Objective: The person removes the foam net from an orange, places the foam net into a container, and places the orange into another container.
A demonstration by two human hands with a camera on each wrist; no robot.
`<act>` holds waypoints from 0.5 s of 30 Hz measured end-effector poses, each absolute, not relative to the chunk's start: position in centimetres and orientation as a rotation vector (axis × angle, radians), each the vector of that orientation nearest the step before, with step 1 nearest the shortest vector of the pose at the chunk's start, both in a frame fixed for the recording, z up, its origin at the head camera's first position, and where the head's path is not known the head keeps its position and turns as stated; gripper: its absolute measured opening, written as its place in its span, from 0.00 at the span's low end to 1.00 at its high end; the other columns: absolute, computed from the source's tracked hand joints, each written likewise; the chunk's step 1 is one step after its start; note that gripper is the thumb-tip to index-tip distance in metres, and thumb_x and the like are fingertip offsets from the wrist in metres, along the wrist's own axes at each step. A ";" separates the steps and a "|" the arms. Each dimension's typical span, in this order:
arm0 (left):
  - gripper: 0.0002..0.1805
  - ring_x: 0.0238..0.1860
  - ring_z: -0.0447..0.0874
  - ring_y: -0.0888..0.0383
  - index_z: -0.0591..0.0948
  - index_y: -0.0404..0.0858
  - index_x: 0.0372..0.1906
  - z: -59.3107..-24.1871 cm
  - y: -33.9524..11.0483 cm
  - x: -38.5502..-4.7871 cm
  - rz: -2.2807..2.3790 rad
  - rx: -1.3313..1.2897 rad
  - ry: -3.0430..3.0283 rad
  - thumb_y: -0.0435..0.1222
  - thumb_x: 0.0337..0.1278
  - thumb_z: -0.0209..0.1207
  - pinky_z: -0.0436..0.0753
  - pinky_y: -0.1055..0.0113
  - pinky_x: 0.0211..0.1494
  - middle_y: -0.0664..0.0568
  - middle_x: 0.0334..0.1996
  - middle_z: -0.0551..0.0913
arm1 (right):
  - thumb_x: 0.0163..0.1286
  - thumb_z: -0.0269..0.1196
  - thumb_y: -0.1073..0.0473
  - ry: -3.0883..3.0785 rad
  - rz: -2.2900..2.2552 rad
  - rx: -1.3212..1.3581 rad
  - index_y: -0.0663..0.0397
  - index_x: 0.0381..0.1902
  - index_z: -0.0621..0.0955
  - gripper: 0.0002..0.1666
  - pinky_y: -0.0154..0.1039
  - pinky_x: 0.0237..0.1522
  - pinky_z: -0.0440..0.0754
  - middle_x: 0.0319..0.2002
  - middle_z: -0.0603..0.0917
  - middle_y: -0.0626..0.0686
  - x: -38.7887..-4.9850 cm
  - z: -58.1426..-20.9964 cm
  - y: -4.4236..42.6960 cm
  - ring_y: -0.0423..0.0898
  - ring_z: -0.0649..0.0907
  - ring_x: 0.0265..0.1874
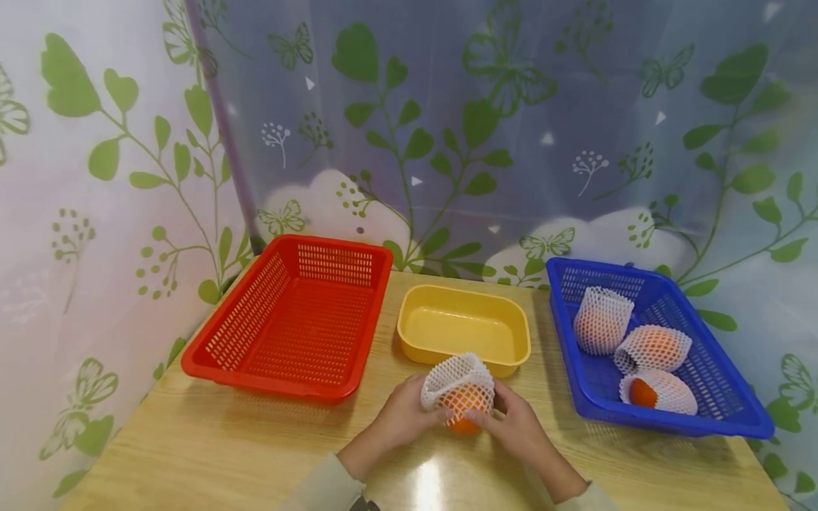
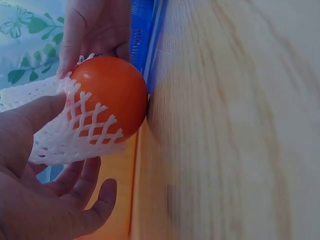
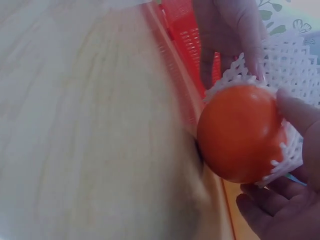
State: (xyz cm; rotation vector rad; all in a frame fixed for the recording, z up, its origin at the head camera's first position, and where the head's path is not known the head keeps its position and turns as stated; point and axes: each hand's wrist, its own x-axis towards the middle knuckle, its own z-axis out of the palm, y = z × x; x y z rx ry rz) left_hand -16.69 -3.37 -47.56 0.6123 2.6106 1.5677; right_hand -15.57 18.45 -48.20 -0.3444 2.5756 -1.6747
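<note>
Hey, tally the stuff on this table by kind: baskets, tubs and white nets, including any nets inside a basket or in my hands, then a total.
Baskets: 2 (red basket, blue basket)
Tubs: 1 (yellow tub)
White nets: 4 (held net, plus 3 basket nets)
Total: 7

Sleeves (image 1: 324, 488): cut off (head view) | yellow tray (image 1: 463, 325): partly hidden behind netting (image 1: 455, 374)

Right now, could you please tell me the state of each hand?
Left hand: holding the netted orange fruit.
Right hand: holding the same netted orange fruit, opposite side.
</note>
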 end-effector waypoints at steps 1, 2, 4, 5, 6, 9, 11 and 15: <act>0.25 0.51 0.78 0.51 0.80 0.37 0.54 -47.6 -3.4 -16.7 1.569 0.621 2.608 0.37 0.49 0.71 0.76 0.54 0.57 0.48 0.48 0.81 | 0.59 0.71 0.57 2.584 -1.668 -0.349 0.57 0.63 0.74 0.35 0.44 0.54 0.79 0.55 0.82 0.58 -15.6 -48.2 18.5 0.55 0.80 0.55; 0.26 0.51 0.78 0.52 0.79 0.38 0.55 -47.6 -3.3 -16.8 1.567 0.633 2.607 0.38 0.49 0.71 0.76 0.54 0.58 0.48 0.48 0.81 | 0.59 0.72 0.56 2.593 -1.660 -0.354 0.57 0.62 0.75 0.34 0.43 0.54 0.79 0.53 0.83 0.57 -15.7 -48.1 18.6 0.54 0.81 0.54; 0.29 0.54 0.76 0.52 0.78 0.39 0.58 -47.6 -3.3 -16.8 1.565 0.656 2.596 0.39 0.49 0.72 0.74 0.53 0.60 0.49 0.51 0.81 | 0.59 0.72 0.56 2.612 -1.638 -0.376 0.58 0.60 0.77 0.31 0.41 0.52 0.80 0.51 0.84 0.55 -15.8 -48.0 18.6 0.52 0.82 0.52; 0.30 0.55 0.75 0.52 0.77 0.40 0.59 -47.7 -3.3 -16.8 1.562 0.659 2.588 0.40 0.49 0.72 0.73 0.53 0.61 0.50 0.52 0.80 | 0.59 0.71 0.56 2.614 -1.631 -0.384 0.58 0.59 0.77 0.30 0.41 0.51 0.80 0.50 0.84 0.55 -15.8 -47.9 18.6 0.52 0.83 0.51; 0.32 0.57 0.74 0.52 0.76 0.40 0.61 -47.7 -3.3 -16.8 1.560 0.659 2.578 0.41 0.49 0.72 0.72 0.52 0.63 0.50 0.54 0.80 | 0.59 0.72 0.56 2.617 -1.627 -0.387 0.59 0.58 0.78 0.30 0.41 0.51 0.80 0.49 0.85 0.55 -15.8 -47.8 18.6 0.51 0.83 0.50; 0.35 0.60 0.73 0.51 0.73 0.40 0.63 -47.8 -3.2 -16.8 1.565 0.651 2.550 0.41 0.48 0.72 0.70 0.51 0.65 0.50 0.57 0.78 | 0.59 0.72 0.57 2.637 -1.608 -0.384 0.60 0.56 0.79 0.29 0.44 0.51 0.81 0.47 0.85 0.55 -15.8 -47.7 18.7 0.51 0.84 0.48; 0.36 0.61 0.72 0.51 0.72 0.40 0.64 -47.7 -3.2 -16.8 1.571 0.637 2.542 0.41 0.48 0.73 0.69 0.50 0.66 0.49 0.58 0.77 | 0.58 0.73 0.57 2.655 -1.597 -0.370 0.61 0.55 0.79 0.28 0.47 0.52 0.80 0.47 0.86 0.56 -15.8 -47.5 18.6 0.51 0.84 0.48; 0.36 0.61 0.72 0.50 0.73 0.39 0.64 -47.7 -3.2 -16.7 1.567 0.643 2.553 0.41 0.47 0.73 0.69 0.49 0.66 0.48 0.58 0.77 | 0.56 0.73 0.58 2.675 -1.595 -0.355 0.60 0.54 0.80 0.28 0.48 0.53 0.80 0.47 0.86 0.56 -15.7 -47.4 18.7 0.52 0.84 0.48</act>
